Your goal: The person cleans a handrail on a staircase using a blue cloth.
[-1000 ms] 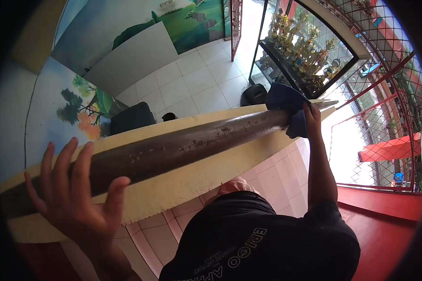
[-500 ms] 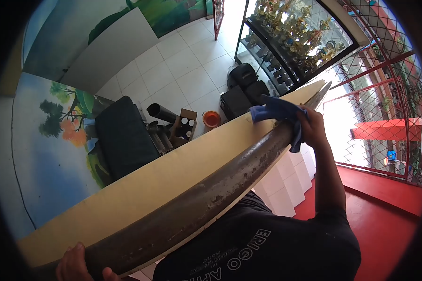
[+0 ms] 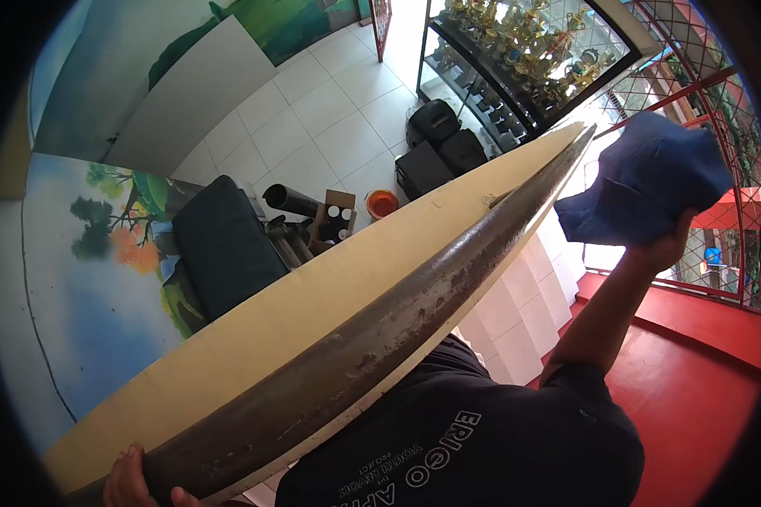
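Note:
A thick brown handrail [image 3: 372, 338] with worn, scuffed grey patches runs diagonally along a cream-coloured wall top [image 3: 313, 287]. Around its lower-left end my left hand [image 3: 135, 482] is closed, fingers over the far side and thumb on the near side. Up at the right, my right hand [image 3: 668, 245] grips a blue cloth [image 3: 651, 173] by its lower part. The cloth is spread out in the air, apart from the rail. Near the rail's upper end its surface looks shiny.
Beyond the wall, at a lower level, are a dark padded bench [image 3: 224, 253], a cardboard box [image 3: 334, 220] with bottles, an orange bucket [image 3: 381, 204] and black bags [image 3: 440, 152]. A glass trophy case [image 3: 533, 68] stands behind. Red metal grilles [image 3: 693, 93] are at right, above a red floor [image 3: 626, 355].
My right hand has lifted the blue cloth off the upper part of the handrail and swung it out to the right, where it has opened out. My left hand stays on the rail.

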Demonstrator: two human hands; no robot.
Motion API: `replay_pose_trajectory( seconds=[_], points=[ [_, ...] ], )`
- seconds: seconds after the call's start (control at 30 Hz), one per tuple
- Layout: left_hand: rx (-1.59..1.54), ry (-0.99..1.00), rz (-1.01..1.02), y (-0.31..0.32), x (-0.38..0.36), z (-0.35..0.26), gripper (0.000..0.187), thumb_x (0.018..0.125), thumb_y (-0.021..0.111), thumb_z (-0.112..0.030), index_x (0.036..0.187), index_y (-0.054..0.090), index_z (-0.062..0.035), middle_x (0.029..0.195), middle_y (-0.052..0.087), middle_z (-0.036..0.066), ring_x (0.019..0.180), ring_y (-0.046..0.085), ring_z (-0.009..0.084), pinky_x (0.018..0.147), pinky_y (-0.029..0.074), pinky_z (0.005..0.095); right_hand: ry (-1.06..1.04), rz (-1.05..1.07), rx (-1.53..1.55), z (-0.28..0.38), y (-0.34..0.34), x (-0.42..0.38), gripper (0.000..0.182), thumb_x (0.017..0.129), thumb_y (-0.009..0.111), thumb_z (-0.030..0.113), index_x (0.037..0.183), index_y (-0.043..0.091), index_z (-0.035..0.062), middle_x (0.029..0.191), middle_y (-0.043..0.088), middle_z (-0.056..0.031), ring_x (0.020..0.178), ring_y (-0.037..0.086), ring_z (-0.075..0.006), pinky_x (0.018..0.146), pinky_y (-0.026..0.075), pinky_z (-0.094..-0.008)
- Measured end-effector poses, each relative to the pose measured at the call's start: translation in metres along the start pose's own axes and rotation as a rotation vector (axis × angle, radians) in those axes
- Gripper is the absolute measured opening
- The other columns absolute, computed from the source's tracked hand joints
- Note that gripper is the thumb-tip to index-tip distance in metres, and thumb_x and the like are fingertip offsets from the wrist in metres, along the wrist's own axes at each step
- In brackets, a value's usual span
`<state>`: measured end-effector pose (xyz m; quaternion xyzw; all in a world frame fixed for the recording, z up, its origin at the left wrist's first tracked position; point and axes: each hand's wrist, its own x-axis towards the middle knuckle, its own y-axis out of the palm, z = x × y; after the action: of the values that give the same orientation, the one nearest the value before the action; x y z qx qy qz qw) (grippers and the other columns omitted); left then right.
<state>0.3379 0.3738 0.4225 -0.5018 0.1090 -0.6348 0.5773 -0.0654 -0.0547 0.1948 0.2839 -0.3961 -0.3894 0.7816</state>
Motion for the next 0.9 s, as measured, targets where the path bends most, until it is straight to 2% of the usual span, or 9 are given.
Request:
replay_pose_trajectory(
  seconds=[0.03, 0.07, 0.13, 0.2, 0.3, 0.33, 0.57, 0.77, 0.9],
  points=[
    [0.0, -0.014, -0.029, 0.001, 0.0, -0.002, 0.058, 0.104, 0.047, -0.055, 0.088, 0.077, -0.0089, 0.077, 0.075, 0.005, 0.064, 0.07, 0.0226, 0.055, 0.051, 0.0361, -0.017, 0.031, -0.04, 0.007, 0.009, -0.004, 0.066, 0.106, 0.044, 0.047, 0.152, 0.037, 0.0005, 0.155, 0.04, -0.0236, 0.141, 0.041, -0.0434, 0.117, 0.03, -0.0652],
    [0.004, -0.007, -0.042, 0.002, -0.001, -0.001, 0.058, 0.104, 0.047, -0.056, 0.087, 0.077, -0.0091, 0.077, 0.075, 0.004, 0.064, 0.07, 0.0222, 0.055, 0.051, 0.0358, -0.239, -0.612, -0.538, -0.01, 0.042, -0.002, 0.069, 0.104, 0.046, 0.049, 0.152, 0.038, -0.0005, 0.154, 0.043, -0.022, 0.14, 0.044, -0.0425, 0.116, 0.034, -0.0613],
    [0.013, 0.009, -0.069, 0.004, -0.004, 0.001, 0.059, 0.103, 0.047, -0.057, 0.086, 0.077, -0.0095, 0.077, 0.075, 0.003, 0.063, 0.07, 0.0212, 0.054, 0.05, 0.0351, -0.171, -0.736, -0.757, -0.025, -0.003, -0.02, 0.067, 0.104, 0.05, 0.048, 0.148, 0.042, -0.0018, 0.147, 0.049, -0.0203, 0.133, 0.05, -0.0395, 0.112, 0.04, -0.0516],
    [0.023, 0.023, -0.073, 0.003, -0.002, 0.0, 0.059, 0.103, 0.047, -0.057, 0.085, 0.077, -0.0096, 0.077, 0.075, 0.003, 0.063, 0.07, 0.0209, 0.054, 0.05, 0.035, 0.043, -0.752, -1.227, -0.08, -0.057, -0.047, 0.043, 0.105, 0.055, 0.031, 0.13, 0.059, -0.0037, 0.124, 0.063, -0.0135, 0.108, 0.059, -0.0221, 0.092, 0.049, -0.0382],
    [0.032, 0.035, -0.079, 0.002, -0.002, -0.003, 0.058, 0.103, 0.048, -0.056, 0.085, 0.077, -0.0099, 0.077, 0.075, 0.002, 0.064, 0.071, 0.0206, 0.054, 0.05, 0.0349, -0.076, -0.128, -1.568, -0.174, 0.032, -0.062, 0.037, 0.105, 0.043, 0.019, 0.127, 0.066, 0.0001, 0.135, 0.064, -0.0168, 0.136, 0.05, -0.0344, 0.119, 0.026, -0.0471],
    [0.038, 0.037, -0.083, 0.002, -0.002, -0.002, 0.057, 0.103, 0.048, -0.056, 0.085, 0.077, -0.01, 0.077, 0.075, 0.002, 0.064, 0.071, 0.0205, 0.054, 0.05, 0.0349, -0.094, -0.205, -1.43, -0.185, 0.055, -0.072, 0.034, 0.103, 0.046, 0.017, 0.125, 0.068, 0.0049, 0.139, 0.063, -0.0116, 0.145, 0.041, -0.0376, 0.122, 0.011, -0.0579],
    [0.063, 0.083, -0.089, 0.0, -0.005, -0.001, 0.056, 0.103, 0.047, -0.056, 0.088, 0.077, -0.0113, 0.08, 0.076, 0.002, 0.067, 0.071, 0.0207, 0.057, 0.052, 0.0354, -0.404, 0.388, -1.599, -0.171, 0.062, -0.09, 0.045, 0.08, 0.064, 0.002, 0.125, 0.067, 0.0039, 0.132, 0.066, -0.0166, 0.135, 0.054, -0.0378, 0.121, 0.023, -0.0568],
    [0.104, 0.104, -0.077, -0.002, -0.011, 0.003, 0.056, 0.103, 0.046, -0.058, 0.09, 0.079, -0.0152, 0.082, 0.076, 0.0, 0.071, 0.072, 0.0191, 0.061, 0.05, 0.0343, -0.434, -0.046, -1.72, -0.171, -0.016, -0.083, 0.034, 0.104, 0.051, 0.01, 0.134, 0.059, -0.0035, 0.14, 0.06, -0.0214, 0.14, 0.047, -0.039, 0.12, 0.029, -0.0507],
    [0.115, 0.116, -0.082, -0.002, -0.012, 0.005, 0.055, 0.103, 0.045, -0.058, 0.091, 0.079, -0.0158, 0.082, 0.076, -0.001, 0.071, 0.072, 0.0188, 0.061, 0.049, 0.034, -0.283, -0.68, -0.511, -0.128, -0.013, -0.063, 0.05, 0.111, 0.028, 0.03, 0.138, 0.051, -0.0049, 0.135, 0.06, -0.0195, 0.127, 0.057, -0.0325, 0.113, 0.042, -0.0471]
  ],
)
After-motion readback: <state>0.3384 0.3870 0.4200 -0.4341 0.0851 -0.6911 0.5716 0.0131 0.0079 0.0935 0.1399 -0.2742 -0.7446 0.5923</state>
